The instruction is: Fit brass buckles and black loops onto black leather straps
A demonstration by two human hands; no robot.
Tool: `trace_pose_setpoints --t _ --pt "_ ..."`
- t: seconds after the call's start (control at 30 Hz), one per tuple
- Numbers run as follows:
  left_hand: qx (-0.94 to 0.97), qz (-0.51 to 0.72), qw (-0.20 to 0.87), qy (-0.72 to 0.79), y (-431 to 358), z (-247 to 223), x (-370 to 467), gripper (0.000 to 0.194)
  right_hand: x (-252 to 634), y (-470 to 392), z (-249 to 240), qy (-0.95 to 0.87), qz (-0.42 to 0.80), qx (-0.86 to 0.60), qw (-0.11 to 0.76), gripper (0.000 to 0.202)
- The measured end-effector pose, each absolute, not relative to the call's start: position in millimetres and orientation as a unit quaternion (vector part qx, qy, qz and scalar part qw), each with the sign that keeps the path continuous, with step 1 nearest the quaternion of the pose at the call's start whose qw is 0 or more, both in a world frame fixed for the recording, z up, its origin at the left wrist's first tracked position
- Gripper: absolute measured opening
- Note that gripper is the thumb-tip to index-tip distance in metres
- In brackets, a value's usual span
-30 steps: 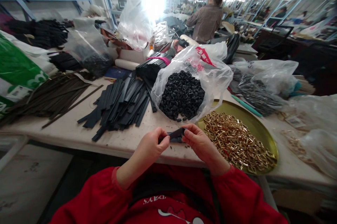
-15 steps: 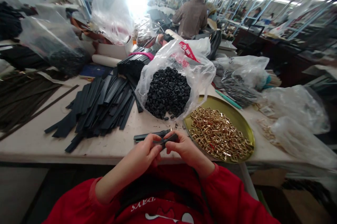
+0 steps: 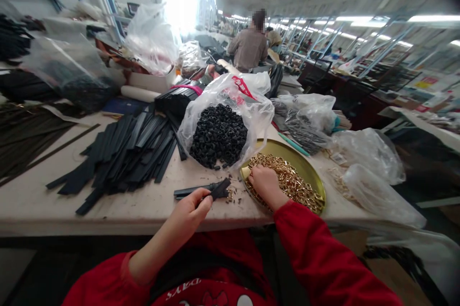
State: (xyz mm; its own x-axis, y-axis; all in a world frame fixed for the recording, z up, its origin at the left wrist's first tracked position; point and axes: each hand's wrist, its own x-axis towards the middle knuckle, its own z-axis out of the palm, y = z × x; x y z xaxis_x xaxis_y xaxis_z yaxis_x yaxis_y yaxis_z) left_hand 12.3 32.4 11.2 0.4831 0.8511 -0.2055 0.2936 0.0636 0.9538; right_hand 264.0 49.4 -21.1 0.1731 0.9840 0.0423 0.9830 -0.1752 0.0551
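My left hand pinches a dark strap between thumb and fingers, just above the table's front part. Beneath and beside it lie some finished-looking dark straps in a small stack. My right hand has its fingers curled down at the left side of a heap of gold metal buckles in a round gold tray. What its fingertips hold, if anything, is hidden. Small gold bits lie between the straps and the tray.
A clear plastic bag full of small black loops stands behind my hands. Many loose dark strips are piled to the left. More plastic bags and a teal tool lie to the right. A person is farther back.
My right hand has let go of the strap and moved right into the tray of buckles. My left hand keeps the strap. The camera view has shifted up and right.
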Motion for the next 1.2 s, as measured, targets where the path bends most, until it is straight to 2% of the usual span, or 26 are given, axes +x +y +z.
trace_pose_setpoints --t 0.2,0.43,0.5,0.63,0.73,0.9,0.97,1.1,1.2 --pt "0.640 0.197 0.584 0.458 23.2 19.3 21.6 0.020 260.0 64.5 -29.3 0.657 0.030 0.753 0.023 0.024" --pt "0.681 0.220 0.529 0.456 26.2 16.4 19.6 0.023 260.6 48.1 -0.3 0.670 0.019 0.740 -0.050 0.021" --pt "0.697 0.241 0.503 0.451 29.4 15.9 22.9 0.024 247.9 37.5 5.5 0.691 -0.038 0.714 -0.103 0.019" --pt "0.703 0.279 0.479 0.446 35.3 14.5 30.7 0.026 207.0 17.1 6.9 0.647 -0.339 0.604 -0.319 0.011" --pt "0.701 0.280 0.462 0.466 36.1 11.8 31.0 0.021 184.0 10.8 5.0 0.548 -0.491 0.538 -0.411 0.011" --pt "0.708 0.282 0.434 0.480 34.0 8.1 27.0 0.019 174.2 10.8 1.9 0.442 -0.602 0.483 -0.456 0.018" --pt "0.693 0.289 0.446 0.487 34.9 7.2 26.8 0.019 173.8 9.3 0.5 0.429 -0.615 0.473 -0.462 0.016" --pt "0.657 0.293 0.480 0.502 39.7 5.9 26.7 0.019 173.5 6.3 -2.2 0.455 -0.630 0.482 -0.403 0.021" --pt "0.663 0.280 0.476 0.505 40.8 5.3 26.0 0.018 173.7 8.0 -3.3 0.427 -0.620 0.497 -0.431 0.022"
